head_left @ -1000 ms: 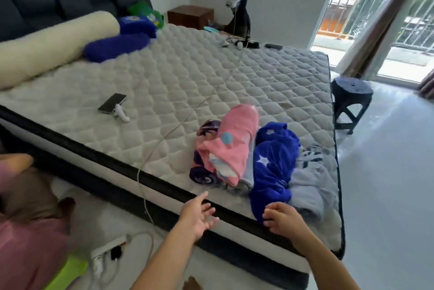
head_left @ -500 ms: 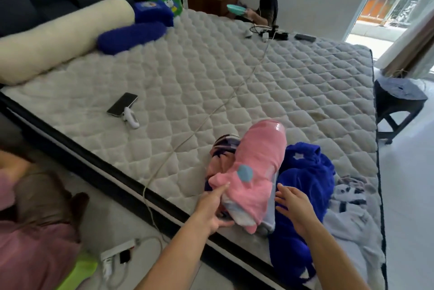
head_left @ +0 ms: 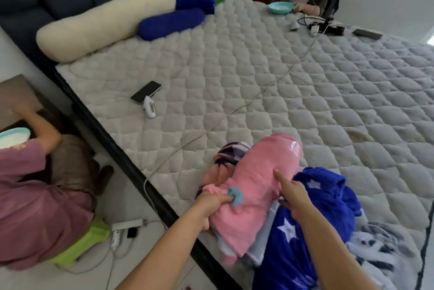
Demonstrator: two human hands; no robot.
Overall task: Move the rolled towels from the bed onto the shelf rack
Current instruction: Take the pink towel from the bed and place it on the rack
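Towels in a heap at the lower right of the frame, on the near edge of the bed. The left hand grips the near end of the pink rolled towel, fingers curled into the cloth. The right hand lies loose on its other side, index finger straight along the roll. Just beside it, the blue star towel; a striped roll peeks out behind. Mid-frame, a phone rests on the quilt.
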